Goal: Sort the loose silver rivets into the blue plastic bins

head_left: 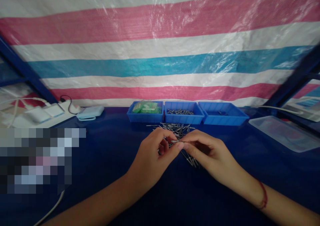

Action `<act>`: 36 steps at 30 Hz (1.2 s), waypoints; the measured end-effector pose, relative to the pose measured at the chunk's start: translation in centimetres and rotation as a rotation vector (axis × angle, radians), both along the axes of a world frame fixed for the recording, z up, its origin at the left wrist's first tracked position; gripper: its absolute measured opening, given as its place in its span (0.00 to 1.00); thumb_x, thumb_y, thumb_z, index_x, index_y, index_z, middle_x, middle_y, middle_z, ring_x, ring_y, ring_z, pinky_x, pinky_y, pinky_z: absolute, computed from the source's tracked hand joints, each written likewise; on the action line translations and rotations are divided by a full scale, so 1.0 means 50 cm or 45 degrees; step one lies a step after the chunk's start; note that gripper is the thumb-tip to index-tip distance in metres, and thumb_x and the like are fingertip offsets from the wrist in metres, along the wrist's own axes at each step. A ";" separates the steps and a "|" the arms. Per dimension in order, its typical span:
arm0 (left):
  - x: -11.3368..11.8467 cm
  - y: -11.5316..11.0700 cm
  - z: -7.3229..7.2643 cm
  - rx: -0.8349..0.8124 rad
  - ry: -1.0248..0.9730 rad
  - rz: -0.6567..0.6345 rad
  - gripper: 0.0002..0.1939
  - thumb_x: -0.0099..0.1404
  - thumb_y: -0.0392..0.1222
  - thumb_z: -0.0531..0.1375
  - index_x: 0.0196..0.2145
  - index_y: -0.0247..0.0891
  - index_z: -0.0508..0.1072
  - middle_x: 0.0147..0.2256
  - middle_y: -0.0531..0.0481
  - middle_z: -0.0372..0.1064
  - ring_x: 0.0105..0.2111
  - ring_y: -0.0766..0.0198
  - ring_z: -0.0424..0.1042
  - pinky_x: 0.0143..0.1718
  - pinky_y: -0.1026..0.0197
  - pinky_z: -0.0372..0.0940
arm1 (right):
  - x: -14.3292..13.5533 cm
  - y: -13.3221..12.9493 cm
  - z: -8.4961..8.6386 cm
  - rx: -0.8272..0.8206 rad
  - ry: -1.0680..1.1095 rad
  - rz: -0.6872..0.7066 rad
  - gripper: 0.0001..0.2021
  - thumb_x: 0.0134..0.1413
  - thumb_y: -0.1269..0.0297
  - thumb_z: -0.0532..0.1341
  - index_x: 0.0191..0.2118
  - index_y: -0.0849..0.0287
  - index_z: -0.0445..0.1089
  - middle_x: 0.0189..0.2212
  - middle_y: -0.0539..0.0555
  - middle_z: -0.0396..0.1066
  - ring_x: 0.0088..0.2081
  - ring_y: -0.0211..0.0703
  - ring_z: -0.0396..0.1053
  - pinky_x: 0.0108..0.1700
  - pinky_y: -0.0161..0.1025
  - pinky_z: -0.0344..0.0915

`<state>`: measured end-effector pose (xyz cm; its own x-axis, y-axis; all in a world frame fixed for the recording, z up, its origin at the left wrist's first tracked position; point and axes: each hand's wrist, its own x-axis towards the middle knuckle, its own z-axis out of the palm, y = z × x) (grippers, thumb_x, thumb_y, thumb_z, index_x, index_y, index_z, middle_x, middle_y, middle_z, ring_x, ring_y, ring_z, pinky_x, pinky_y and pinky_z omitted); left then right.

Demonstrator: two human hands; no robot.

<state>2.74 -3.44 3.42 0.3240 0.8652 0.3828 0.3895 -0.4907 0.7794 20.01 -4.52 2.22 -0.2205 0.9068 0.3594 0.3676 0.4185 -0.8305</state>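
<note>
My left hand and my right hand meet at the fingertips over the table, each closed in a pinch. Between them is a small metal pin, its ends partly hidden by the fingers. A loose pile of thin metal pins lies behind and below my hands, some sticking out under the right fingers. Just beyond it stand three blue bins: the left one holds green packets, the middle one more pins, and the right one a few small dark pieces.
A power strip with plugs and cables is at the left, beside a light blue case. A translucent plastic lid lies at the right. A striped sheet hangs behind the dark blue table. A blurred patch covers the left edge.
</note>
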 end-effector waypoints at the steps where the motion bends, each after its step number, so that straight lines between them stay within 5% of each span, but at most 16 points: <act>1: -0.001 0.000 0.000 -0.031 0.005 -0.001 0.05 0.61 0.42 0.58 0.32 0.37 0.67 0.29 0.55 0.65 0.25 0.70 0.65 0.27 0.66 0.61 | 0.000 0.000 0.002 -0.006 -0.008 -0.002 0.08 0.55 0.60 0.58 0.33 0.57 0.72 0.30 0.52 0.71 0.32 0.40 0.68 0.32 0.37 0.64; 4: -0.002 0.002 0.001 -0.150 0.023 0.003 0.10 0.62 0.46 0.57 0.37 0.38 0.66 0.29 0.54 0.65 0.24 0.70 0.64 0.27 0.65 0.61 | 0.013 0.012 0.008 -0.003 0.026 -0.145 0.10 0.55 0.58 0.57 0.31 0.58 0.71 0.26 0.51 0.70 0.27 0.37 0.65 0.28 0.35 0.62; 9: 0.002 0.003 0.001 -0.253 0.036 -0.001 0.13 0.65 0.48 0.53 0.43 0.38 0.65 0.32 0.52 0.67 0.22 0.71 0.62 0.23 0.66 0.59 | 0.092 0.073 0.015 0.016 0.301 -0.724 0.11 0.49 0.56 0.61 0.28 0.59 0.71 0.20 0.48 0.64 0.21 0.34 0.60 0.22 0.33 0.56; 13: 0.001 0.003 0.001 -0.218 0.091 -0.056 0.13 0.65 0.47 0.52 0.44 0.38 0.65 0.32 0.52 0.67 0.23 0.71 0.64 0.24 0.66 0.59 | 0.152 0.115 0.018 -0.197 0.583 -0.931 0.13 0.45 0.54 0.62 0.24 0.60 0.70 0.18 0.47 0.59 0.17 0.31 0.54 0.17 0.33 0.49; 22: -0.060 0.059 0.023 0.230 0.722 0.087 0.10 0.65 0.39 0.50 0.36 0.37 0.70 0.33 0.49 0.69 0.32 0.63 0.68 0.34 0.61 0.59 | 0.119 0.095 0.009 -0.268 0.449 -0.739 0.14 0.48 0.53 0.60 0.23 0.59 0.70 0.18 0.50 0.61 0.18 0.35 0.58 0.18 0.35 0.53; 29: -0.090 0.078 0.028 0.127 0.984 -0.025 0.13 0.64 0.43 0.50 0.34 0.38 0.72 0.32 0.49 0.70 0.32 0.62 0.69 0.33 0.61 0.59 | 0.060 0.058 -0.005 -0.145 -0.072 -0.391 0.17 0.55 0.53 0.55 0.23 0.59 0.70 0.18 0.49 0.64 0.21 0.36 0.60 0.22 0.34 0.55; 36: -0.073 0.064 0.008 0.070 1.038 -0.108 0.13 0.62 0.49 0.55 0.31 0.38 0.71 0.33 0.50 0.68 0.28 0.64 0.68 0.28 0.63 0.56 | 0.042 0.039 -0.005 0.042 -0.310 -0.275 0.15 0.58 0.57 0.53 0.26 0.59 0.70 0.22 0.50 0.68 0.26 0.39 0.64 0.28 0.35 0.59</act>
<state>-0.89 -0.26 3.84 0.5824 0.8119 0.0401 0.7829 -0.5735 0.2413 22.10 -2.56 1.96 -0.1075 0.9306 0.3499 0.6368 0.3347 -0.6946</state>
